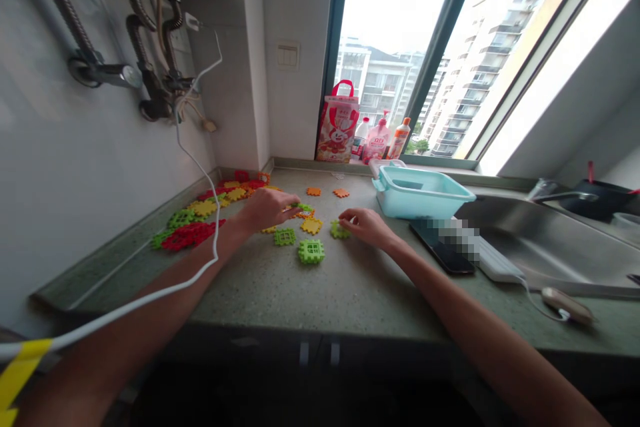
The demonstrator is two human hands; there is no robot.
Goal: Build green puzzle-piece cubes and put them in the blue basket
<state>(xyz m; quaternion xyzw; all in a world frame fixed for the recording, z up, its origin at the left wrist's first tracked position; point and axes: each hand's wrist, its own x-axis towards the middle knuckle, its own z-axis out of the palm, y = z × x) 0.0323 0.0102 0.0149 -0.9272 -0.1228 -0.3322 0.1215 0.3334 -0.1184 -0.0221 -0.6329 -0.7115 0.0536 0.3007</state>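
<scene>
My left hand point(267, 210) is closed, its fingertips pinching a green toothed building piece point(303, 207) just over an orange piece. My right hand point(369, 225) has its thumb and fingers closed on the edge of a flat light-green interlocking piece point(340, 230) at the counter. Between the hands lies a yellow toothed piece point(311, 225). Closer to me are a green square piece with a window pattern point(285, 236) and a thicker bright-green block point(311, 251). Two orange pieces point(341, 193) rest farther back.
A pile of red, yellow and green pieces point(193, 235) spreads along the left wall. A white cable point(217, 213) hangs across my left arm. To the right stand a turquoise tub point(423, 195), a black phone point(443, 250), a white power strip point(493, 260) and a steel sink point(530, 240).
</scene>
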